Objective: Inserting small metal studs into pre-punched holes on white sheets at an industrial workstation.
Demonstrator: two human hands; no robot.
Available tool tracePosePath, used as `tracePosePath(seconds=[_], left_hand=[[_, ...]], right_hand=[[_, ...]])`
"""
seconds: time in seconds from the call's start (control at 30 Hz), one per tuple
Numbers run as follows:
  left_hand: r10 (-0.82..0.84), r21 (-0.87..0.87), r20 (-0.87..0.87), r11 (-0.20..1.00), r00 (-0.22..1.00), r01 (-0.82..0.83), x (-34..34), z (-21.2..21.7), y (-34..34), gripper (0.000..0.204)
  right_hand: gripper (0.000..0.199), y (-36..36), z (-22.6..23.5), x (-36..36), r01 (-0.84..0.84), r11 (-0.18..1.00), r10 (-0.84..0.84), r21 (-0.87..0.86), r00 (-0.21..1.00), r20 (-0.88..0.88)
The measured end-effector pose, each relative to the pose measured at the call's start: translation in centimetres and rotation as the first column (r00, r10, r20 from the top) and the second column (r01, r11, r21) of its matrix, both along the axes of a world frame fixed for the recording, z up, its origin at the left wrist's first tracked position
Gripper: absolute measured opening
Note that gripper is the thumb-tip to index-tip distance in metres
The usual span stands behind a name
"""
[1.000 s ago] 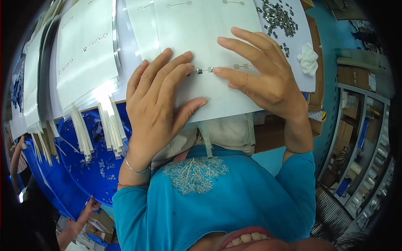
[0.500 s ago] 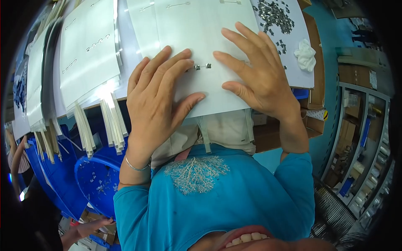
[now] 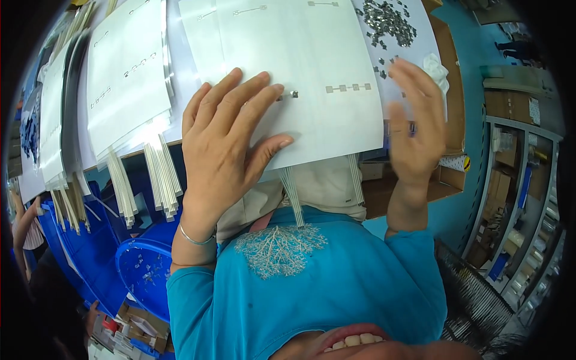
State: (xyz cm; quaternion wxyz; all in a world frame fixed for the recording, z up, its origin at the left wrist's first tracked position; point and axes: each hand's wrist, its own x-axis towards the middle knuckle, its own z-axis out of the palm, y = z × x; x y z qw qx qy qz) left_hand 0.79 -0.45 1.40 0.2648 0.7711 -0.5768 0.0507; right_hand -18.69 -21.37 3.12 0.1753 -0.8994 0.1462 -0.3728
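Observation:
A large white sheet (image 3: 324,132) lies before me, with ribbon-like strips (image 3: 292,195) hanging from its near edge. My left hand (image 3: 222,129) rests flat on its left part, fingers spread. Beside its index fingertip shows a small shiny dark square piece (image 3: 294,94); whatever is under the fingers is hidden. My right hand (image 3: 420,129) is off the sheet's right edge, fingers stretched out and slightly blurred, holding nothing visible. Between the hands, a row of linked grey squares (image 3: 348,88) marks the sheet. Just beyond my right fingertips lies a pile of small shiny dark pieces (image 3: 390,24).
White crumpled cloth (image 3: 437,69) sits behind my right hand. Stacked white sheets with strips (image 3: 129,78) lie at the left. Below them stands a blue bin (image 3: 141,273) with scraps. A cardboard box (image 3: 450,90) borders the table's right side; shelving (image 3: 510,204) stands farther right.
My right hand has moved right, off the sheet, uncovering the row of grey squares. My left hand stays nearly in place. Another person's arm at the lower left has mostly drawn out of view.

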Motion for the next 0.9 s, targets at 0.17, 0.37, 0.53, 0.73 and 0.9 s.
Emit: tracePosePath(seconds=[0.17, 0.37, 0.53, 0.73, 0.9], left_hand=[[-0.015, 0.031, 0.101, 0.999, 0.995, 0.012, 0.1, 0.2, -0.4, 0.052], [-0.026, 0.088, 0.190, 0.996, 0.981, 0.009, -0.1, 0.1, -0.5, 0.052], [-0.038, 0.078, 0.099, 0.996, 0.994, 0.030, -0.1, -0.2, -0.7, 0.055], [0.008, 0.019, 0.089, 1.000, 0.996, -0.010, -0.6, -0.4, -1.2, 0.059], [0.013, -0.048, 0.038, 0.999, 0.999, -0.011, -0.7, -0.4, -1.2, 0.070]], right_hand=[[0.020, -1.0, -1.8, -3.7, 0.308, 0.944, -0.304, 0.121, 0.951, -0.051], [0.019, -1.2, -1.7, -4.0, 0.298, 0.954, -0.296, 0.010, 0.951, -0.084], [0.019, -1.0, -1.2, -4.2, 0.217, 0.954, -0.259, -0.207, 0.944, -0.203], [0.020, -1.6, -0.6, -4.0, 0.165, 0.968, -0.206, -0.188, 0.951, -0.230], [0.018, -1.1, -1.3, -3.8, 0.264, 0.959, -0.274, -0.106, 0.958, -0.090]])
